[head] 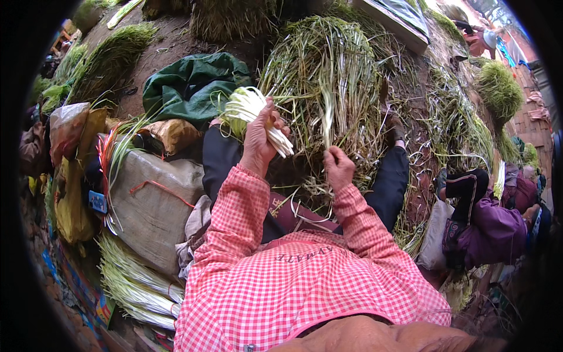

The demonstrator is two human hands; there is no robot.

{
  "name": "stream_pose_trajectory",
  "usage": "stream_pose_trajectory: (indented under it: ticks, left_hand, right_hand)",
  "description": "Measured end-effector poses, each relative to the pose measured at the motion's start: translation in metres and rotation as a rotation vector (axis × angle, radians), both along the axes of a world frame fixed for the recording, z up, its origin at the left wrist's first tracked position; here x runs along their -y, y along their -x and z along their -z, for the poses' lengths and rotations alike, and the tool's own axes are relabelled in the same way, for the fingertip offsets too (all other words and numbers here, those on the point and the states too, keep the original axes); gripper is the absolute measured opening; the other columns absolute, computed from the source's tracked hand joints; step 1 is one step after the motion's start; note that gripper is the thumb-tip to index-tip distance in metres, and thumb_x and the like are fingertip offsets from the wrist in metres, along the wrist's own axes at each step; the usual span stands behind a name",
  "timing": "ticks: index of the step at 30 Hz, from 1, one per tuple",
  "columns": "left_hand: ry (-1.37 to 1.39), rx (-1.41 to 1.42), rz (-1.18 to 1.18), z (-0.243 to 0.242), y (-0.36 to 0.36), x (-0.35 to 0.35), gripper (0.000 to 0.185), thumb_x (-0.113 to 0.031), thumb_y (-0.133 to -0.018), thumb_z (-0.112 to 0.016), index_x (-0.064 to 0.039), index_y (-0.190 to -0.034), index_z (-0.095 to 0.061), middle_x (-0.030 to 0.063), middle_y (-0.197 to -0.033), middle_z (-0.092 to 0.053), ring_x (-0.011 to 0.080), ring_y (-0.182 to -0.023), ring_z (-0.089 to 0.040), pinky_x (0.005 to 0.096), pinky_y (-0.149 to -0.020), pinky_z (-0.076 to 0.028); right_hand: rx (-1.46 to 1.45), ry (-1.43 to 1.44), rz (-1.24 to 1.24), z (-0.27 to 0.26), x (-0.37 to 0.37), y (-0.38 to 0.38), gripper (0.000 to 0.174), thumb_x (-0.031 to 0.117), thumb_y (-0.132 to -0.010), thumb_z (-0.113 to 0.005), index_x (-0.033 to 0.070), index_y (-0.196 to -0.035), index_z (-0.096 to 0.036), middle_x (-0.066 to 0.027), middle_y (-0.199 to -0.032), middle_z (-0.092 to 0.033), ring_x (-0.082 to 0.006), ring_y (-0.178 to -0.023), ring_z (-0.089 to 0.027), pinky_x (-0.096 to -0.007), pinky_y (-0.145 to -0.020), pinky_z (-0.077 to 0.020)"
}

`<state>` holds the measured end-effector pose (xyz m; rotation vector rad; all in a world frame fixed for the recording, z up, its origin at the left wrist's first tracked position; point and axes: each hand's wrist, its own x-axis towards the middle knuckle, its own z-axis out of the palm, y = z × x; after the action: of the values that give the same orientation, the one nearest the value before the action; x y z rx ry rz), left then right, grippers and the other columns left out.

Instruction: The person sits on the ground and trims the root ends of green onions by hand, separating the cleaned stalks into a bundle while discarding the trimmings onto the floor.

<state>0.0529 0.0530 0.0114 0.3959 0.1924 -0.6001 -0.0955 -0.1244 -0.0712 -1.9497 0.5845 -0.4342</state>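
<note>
My left hand is closed around a bunch of pale, blanched chive-like stalks. Their white cut-looking ends point down to the right, and the yellow-green leaves fold over at the upper left. Between the thumb and fingers of my right hand is a slender pale stalk, its leafy end pointing away from me. Beyond both hands spreads a large heap of green and straw-coloured stalks, lying between my legs. A few loose leaves lie across a maroon cloth or bag near my lap.
At left are a filled woven sack, a red string, a blue phone-like object and tied pale bundles. A green cloth lies ahead. A person in purple sits at right, near scattered stalks.
</note>
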Motion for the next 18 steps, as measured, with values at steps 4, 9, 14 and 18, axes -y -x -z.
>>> stream_pose_trajectory:
  ticks: [4, 9, 14, 18]
  left_hand:
    - [-0.215, -0.004, 0.149, 0.002, 0.010, 0.011, 0.018, -0.018, -0.088, -0.067, -0.010, -0.098, -0.055, -0.0038, -0.059, -0.043, 0.0108, -0.048, -0.043, 0.0307, -0.047, -0.042]
    - [-0.406, 0.118, 0.133, 0.007, 0.025, 0.026, 0.017, -0.014, -0.083, -0.071, -0.004, -0.090, -0.060, 0.0010, -0.066, -0.057, 0.0119, -0.051, -0.053, 0.0269, -0.046, -0.047]
    - [-0.599, 0.183, 0.105, 0.015, 0.034, 0.029, 0.020, -0.012, -0.081, -0.073, -0.002, -0.095, -0.063, 0.0034, -0.074, -0.064, 0.0116, -0.057, -0.058, 0.0256, -0.051, -0.049]
    - [-0.604, 0.209, 0.217, 0.022, 0.042, 0.031, 0.020, -0.011, -0.079, -0.073, -0.001, -0.095, -0.065, 0.0040, -0.075, -0.065, 0.0120, -0.056, -0.058, 0.0253, -0.050, -0.050]
  right_hand:
    - [0.093, 0.282, -0.048, -0.031, 0.001, 0.013, 0.012, 0.010, -0.082, -0.068, 0.002, -0.089, -0.062, -0.0107, -0.079, -0.060, -0.0225, -0.067, -0.061, -0.0311, -0.061, -0.0479]
    - [-0.019, -0.185, -0.097, -0.039, -0.019, 0.026, 0.009, 0.004, -0.082, -0.067, 0.002, -0.089, -0.062, -0.0058, -0.075, -0.058, -0.0148, -0.067, -0.058, -0.0279, -0.062, -0.0469]
    - [0.131, -0.114, -0.114, -0.031, -0.030, 0.028, 0.009, 0.003, -0.083, -0.066, 0.000, -0.090, -0.062, -0.0019, -0.075, -0.058, -0.0080, -0.066, -0.055, -0.0240, -0.060, -0.0456]
    - [0.122, -0.173, -0.149, -0.034, -0.028, 0.026, 0.010, 0.003, -0.083, -0.067, 0.000, -0.092, -0.062, -0.0013, -0.075, -0.058, -0.0077, -0.066, -0.054, -0.0238, -0.060, -0.0457]
